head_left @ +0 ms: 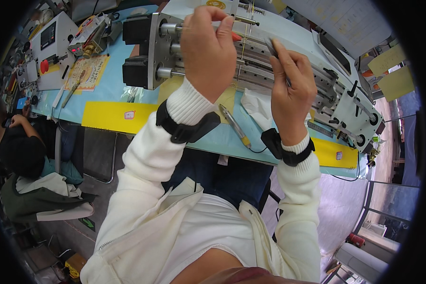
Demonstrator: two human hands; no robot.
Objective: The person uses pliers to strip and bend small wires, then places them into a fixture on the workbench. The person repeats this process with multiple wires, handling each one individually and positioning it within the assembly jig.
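A long metal linear-rail machine point(288, 75) lies across the blue-covered bench in front of me. Above its left part is my left hand point(210, 54), thumb and forefinger pinched together. A small red-orange piece point(236, 36) sticks out beside these fingers; what they grip is hidden. Thin yellowish strands point(243, 49) run across the rails just right of that hand. In my right hand point(293, 80), over the rails further right, a thin dark-grey pointed tool point(271, 47) is held between thumb and fingers, tip upward.
Black motors point(137, 71) stick out at the machine's left end. A corded pen-like tool point(235, 125) and white tissue point(258, 106) lie near the front edge, with a yellow strip point(109, 116) along it. Another person point(21, 142) sits at the far left.
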